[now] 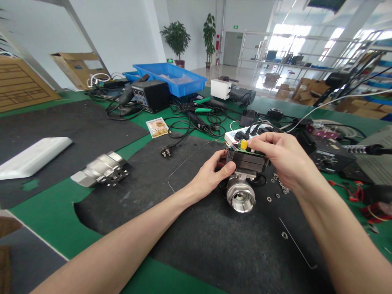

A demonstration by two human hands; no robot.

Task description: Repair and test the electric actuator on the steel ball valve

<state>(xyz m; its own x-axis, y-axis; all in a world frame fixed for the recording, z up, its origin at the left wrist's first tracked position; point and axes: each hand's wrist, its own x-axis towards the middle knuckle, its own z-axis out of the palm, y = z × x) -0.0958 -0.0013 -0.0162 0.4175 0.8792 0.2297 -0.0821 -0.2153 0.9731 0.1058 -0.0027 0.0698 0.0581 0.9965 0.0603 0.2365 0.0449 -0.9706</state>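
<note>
A motorized ball valve stands on the black mat, its black actuator housing (245,161) uppermost and its steel valve body (241,195) below, the round port facing me. On top of the housing lies a green circuit board (234,150) with a yellow component (243,144). My left hand (211,173) grips the housing's left side, thumb on the front face. Over the board's right part, the fingers of my right hand (277,153) are pinched together beside the yellow component. What lies between those fingertips, if anything, is hidden. Thin wires (221,141) run off the board's left end.
Another steel valve (102,168) lies left on the mat. Several nuts or washers (283,188) and a hex key (297,243) are at the right. Behind are a power strip (232,135), tangled cables, a black power unit (152,96) and a blue bin (186,83).
</note>
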